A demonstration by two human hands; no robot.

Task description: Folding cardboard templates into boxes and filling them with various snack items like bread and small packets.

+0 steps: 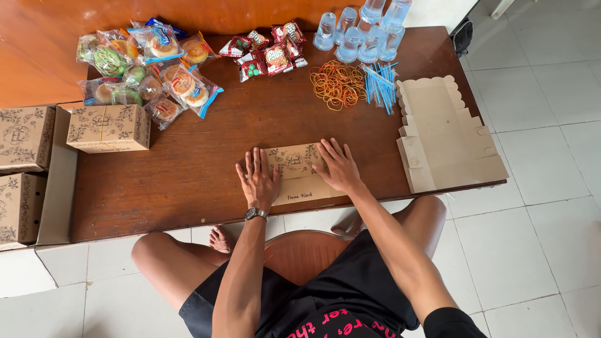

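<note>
At the near edge of the brown table (pixel 206 181), flat printed cardboard box blank (pixel 300 174) lay under both hands. Left hand (pixel 258 178) pressed palm-down on its left end, fingers spread, wristwatch (pixel 255 213) on the wrist. Right hand (pixel 338 166) pressed flat on its right end, fingers spread; neither hand gripped anything. At 3 o'clock from the blank, stack of plain unfolded blanks (pixel 441 134). At 12 o'clock, rubber bands (pixel 337 83) beside blue straws (pixel 379 83); water cups (pixel 363 28) beyond them. At 10 o'clock, wrapped pastries (pixel 147 69) and a folded box (pixel 109 128); red snack packets (pixel 269 51) near 11 o'clock
</note>
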